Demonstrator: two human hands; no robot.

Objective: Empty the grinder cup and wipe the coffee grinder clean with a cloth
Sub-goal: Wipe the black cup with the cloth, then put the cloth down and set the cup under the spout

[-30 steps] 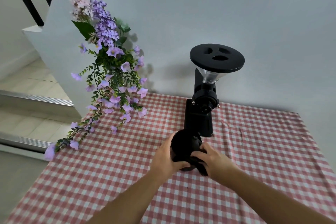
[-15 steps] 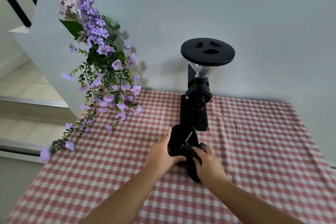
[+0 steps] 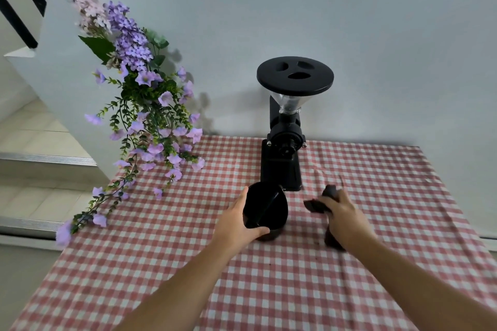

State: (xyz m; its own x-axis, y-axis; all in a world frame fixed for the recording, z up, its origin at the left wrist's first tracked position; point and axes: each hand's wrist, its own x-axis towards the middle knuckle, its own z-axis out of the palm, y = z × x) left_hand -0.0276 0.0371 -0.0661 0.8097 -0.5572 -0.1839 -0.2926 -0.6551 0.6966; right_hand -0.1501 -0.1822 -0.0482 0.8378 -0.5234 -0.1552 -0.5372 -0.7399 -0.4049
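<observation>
**Cup and Cloth Separated in Front of the Grinder**

Red-and-white checked tablecloth [image 3: 269, 290] covers the table against a plain pale wall. Right hand [image 3: 343, 216] is closed around a dark cloth [image 3: 314, 205]; the hand hides most of it, and motion blur obscures its shape. Left hand [image 3: 236, 219] grips the black grinder cup [image 3: 266, 207], tilted, opening toward the camera; its contents cannot be made out. Half a second ago both hands met at the cup; the right has since moved away rightward. Coffee grinder [image 3: 285, 153] stands just behind. Purple flowers [image 3: 145, 105] hang at left, clear of the hands.
</observation>
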